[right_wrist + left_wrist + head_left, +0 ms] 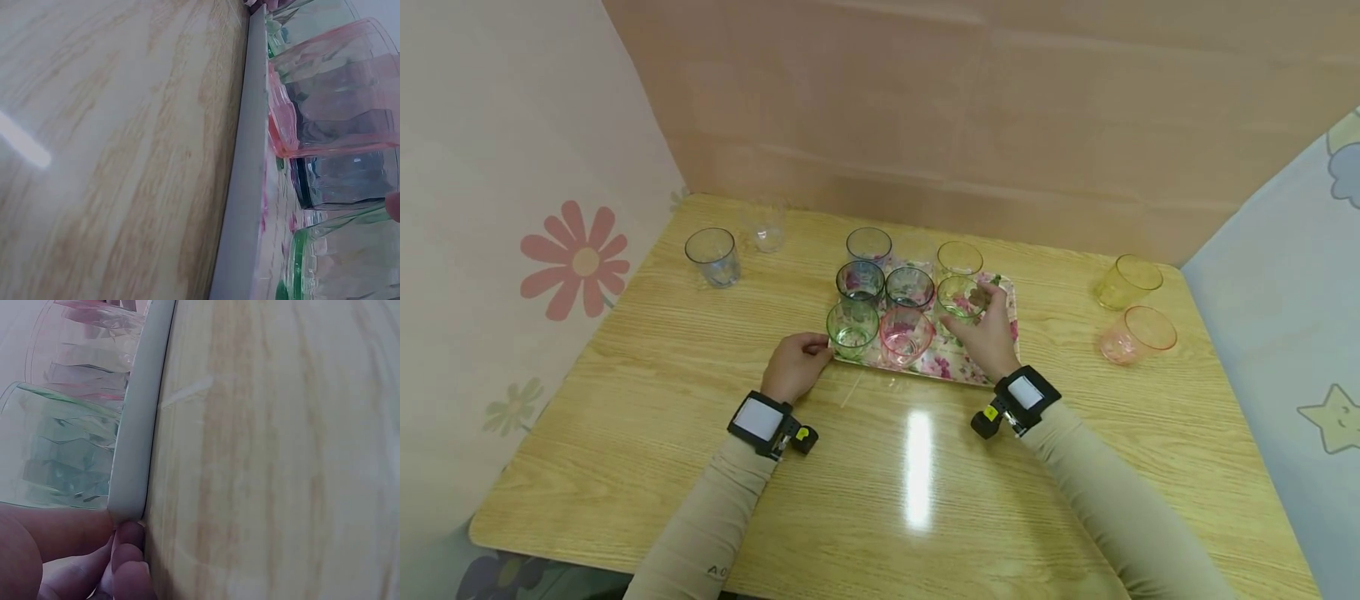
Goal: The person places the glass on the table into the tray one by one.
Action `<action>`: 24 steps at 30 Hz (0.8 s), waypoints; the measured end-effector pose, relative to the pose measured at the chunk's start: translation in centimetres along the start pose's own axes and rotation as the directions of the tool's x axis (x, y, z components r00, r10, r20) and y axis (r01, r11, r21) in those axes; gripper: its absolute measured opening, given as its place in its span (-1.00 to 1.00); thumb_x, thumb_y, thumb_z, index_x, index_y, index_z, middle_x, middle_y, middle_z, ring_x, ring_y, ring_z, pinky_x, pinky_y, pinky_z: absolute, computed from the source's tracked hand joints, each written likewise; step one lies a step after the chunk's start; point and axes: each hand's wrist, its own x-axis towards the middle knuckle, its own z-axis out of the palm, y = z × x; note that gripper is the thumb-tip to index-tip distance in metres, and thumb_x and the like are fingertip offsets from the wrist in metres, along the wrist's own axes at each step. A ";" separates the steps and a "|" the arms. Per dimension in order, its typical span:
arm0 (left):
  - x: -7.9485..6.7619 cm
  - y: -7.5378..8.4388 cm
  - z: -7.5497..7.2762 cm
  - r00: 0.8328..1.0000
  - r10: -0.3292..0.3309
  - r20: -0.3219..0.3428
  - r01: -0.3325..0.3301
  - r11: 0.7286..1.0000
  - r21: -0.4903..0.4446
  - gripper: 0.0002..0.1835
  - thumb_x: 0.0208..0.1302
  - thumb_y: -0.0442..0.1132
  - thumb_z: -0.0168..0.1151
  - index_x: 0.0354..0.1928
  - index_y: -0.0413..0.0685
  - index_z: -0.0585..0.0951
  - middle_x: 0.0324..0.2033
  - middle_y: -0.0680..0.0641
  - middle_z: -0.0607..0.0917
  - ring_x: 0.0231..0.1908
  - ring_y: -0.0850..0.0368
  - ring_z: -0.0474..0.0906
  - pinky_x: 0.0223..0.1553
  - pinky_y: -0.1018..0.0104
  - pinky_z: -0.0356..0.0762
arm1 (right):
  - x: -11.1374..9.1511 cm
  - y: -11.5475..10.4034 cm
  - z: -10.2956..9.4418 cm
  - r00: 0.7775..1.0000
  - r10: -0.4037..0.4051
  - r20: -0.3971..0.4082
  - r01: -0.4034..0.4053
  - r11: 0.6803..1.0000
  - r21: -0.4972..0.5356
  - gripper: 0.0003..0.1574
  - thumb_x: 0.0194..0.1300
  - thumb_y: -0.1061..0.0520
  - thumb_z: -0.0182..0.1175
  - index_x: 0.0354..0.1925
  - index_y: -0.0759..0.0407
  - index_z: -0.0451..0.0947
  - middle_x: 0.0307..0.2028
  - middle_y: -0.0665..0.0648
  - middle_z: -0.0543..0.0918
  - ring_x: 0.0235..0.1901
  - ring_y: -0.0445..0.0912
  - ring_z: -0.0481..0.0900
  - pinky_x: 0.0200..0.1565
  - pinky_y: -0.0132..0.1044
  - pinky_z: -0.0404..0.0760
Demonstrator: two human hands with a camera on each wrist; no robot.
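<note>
Right hand (988,333): thumb and fingers parted to tumbler width, gripping transparent light-green round tumbler (960,302) between them, above right half of floral rectangular tray (940,373); base contact unclear. Left hand (793,367): thumb-finger gap narrow, pinching tray's near-left corner. Transparent pink tumbler (906,340) near, left of held one.

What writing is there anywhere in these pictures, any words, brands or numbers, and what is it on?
"A0" or "AO", left sleeve: the second character is unclear.
Yellow wrist tags: any marks are too small to read.
Glasses and tray: no writing that I can make out.
</note>
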 end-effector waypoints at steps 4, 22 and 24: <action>0.0 0.1 0.0 1.000 0.003 0.001 -0.003 1.000 0.001 -0.68 0.43 -0.23 0.26 0.12 -0.25 0.69 -0.10 -0.21 0.74 -0.07 -0.08 0.65 -0.07 0.02 0.56 | 0.1 -0.1 0.0 1.000 0.003 0.003 -0.003 1.000 -0.010 0.10 0.33 0.12 0.39 0.51 0.29 -0.10 0.39 0.41 0.23 0.37 0.22 0.23 0.21 0.01 0.37; -0.1 0.0 -0.2 1.000 0.005 0.006 -0.005 1.000 0.002 -0.67 0.43 -0.21 0.26 0.12 -0.23 0.70 -0.11 -0.19 0.75 -0.10 -0.07 0.66 -0.11 0.07 0.56 | 0.1 -0.1 0.1 1.000 0.014 0.007 -0.014 1.000 0.000 0.10 0.34 0.09 0.39 0.52 0.25 -0.10 0.40 0.38 0.22 0.37 0.19 0.24 0.17 -0.03 0.37; 0.0 0.0 -0.1 1.000 0.001 0.007 -0.001 1.000 0.001 -0.67 0.43 -0.20 0.26 0.12 -0.23 0.70 -0.11 -0.19 0.75 -0.09 -0.07 0.66 -0.10 0.06 0.56 | 0.1 0.0 0.1 1.000 0.015 0.010 -0.015 1.000 0.000 0.10 0.35 0.09 0.38 0.53 0.25 -0.11 0.41 0.38 0.21 0.37 0.19 0.23 0.18 0.00 0.37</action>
